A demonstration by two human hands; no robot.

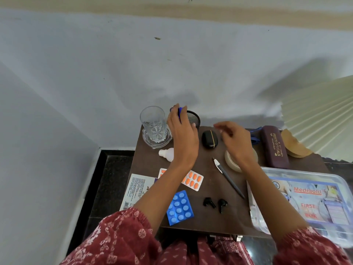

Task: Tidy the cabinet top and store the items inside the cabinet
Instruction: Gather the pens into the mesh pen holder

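**Hands over a cluttered cabinet top**

Taking the black earbud case [209, 139] as the landmark, the cut-glass tumbler [153, 125] stood well to its left on a clear glass coaster [148, 140], with a white dropper bottle [166, 154] lying just below that. Nearer the person and left of the case lay a printed leaflet [136, 190], an orange tablet strip [191, 181] and a blue tablet strip [179, 207]. The left hand [182, 135] was closed around a blue object [180, 111], too hidden to name, at the rim of the black mesh pen holder [193, 118] just behind and left of the case. Two loose black earbuds [214, 204] lay in front of the case on the brown cabinet top [210, 217]. The right hand [236, 139], fingers loosely curled and holding nothing, hovered just right of the case, above a tape roll [232, 162] and beside a grey pen [228, 177]. Further right sat a maroon spectacle case [275, 147] and a clear first aid box [309, 196].
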